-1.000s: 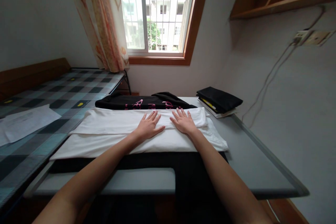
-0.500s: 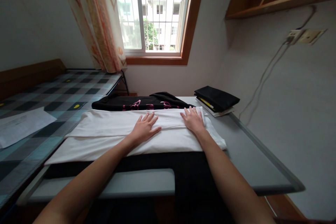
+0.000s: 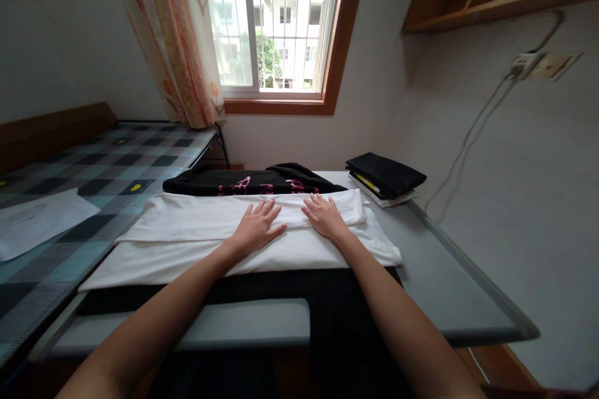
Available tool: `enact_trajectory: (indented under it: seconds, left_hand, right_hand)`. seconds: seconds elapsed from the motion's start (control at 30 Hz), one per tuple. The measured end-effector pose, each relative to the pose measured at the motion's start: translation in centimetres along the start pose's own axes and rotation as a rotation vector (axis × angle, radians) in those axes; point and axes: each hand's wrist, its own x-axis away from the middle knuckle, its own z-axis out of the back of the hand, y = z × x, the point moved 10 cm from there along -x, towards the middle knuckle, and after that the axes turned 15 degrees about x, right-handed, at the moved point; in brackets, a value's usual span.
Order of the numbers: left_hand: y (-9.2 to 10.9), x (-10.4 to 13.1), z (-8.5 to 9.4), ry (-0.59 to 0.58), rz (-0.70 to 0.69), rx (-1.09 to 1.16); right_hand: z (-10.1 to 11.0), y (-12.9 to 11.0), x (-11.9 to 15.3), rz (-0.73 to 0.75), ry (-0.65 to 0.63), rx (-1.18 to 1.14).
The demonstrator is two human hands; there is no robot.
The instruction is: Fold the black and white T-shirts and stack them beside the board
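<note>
A white garment [image 3: 187,218], folded into a long strip, lies across the table on top of a black garment [image 3: 281,284]. My left hand [image 3: 257,224] rests flat on the middle of the white cloth with its fingers spread. To its right, my right hand [image 3: 325,215] also lies flat on the cloth, fingers stretched toward the window. Neither hand grips anything. Behind the white strip, part of the black cloth with pink lettering [image 3: 253,184] shows. Black fabric also hangs over the table's front edge.
On the table [image 3: 449,287], a black folded item [image 3: 386,174] sits on papers at the back right. A bed with a checked cover [image 3: 93,168] stands at left, with a paper sheet [image 3: 47,224] on it. A shelf [image 3: 496,0] and cables [image 3: 468,131] are on the right wall.
My right hand has slid left along the white garment, away from its right end and closer to my left hand. My left hand has stayed in place.
</note>
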Motion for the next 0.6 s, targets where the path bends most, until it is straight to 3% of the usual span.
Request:
enact_trajectory:
  seconds: [0.6]
  left_hand:
    - [0.12,0.02,0.13,-0.004,-0.006,0.0]
  right_hand:
    - [-0.23,0.12,-0.01,0.006,-0.016,-0.026]
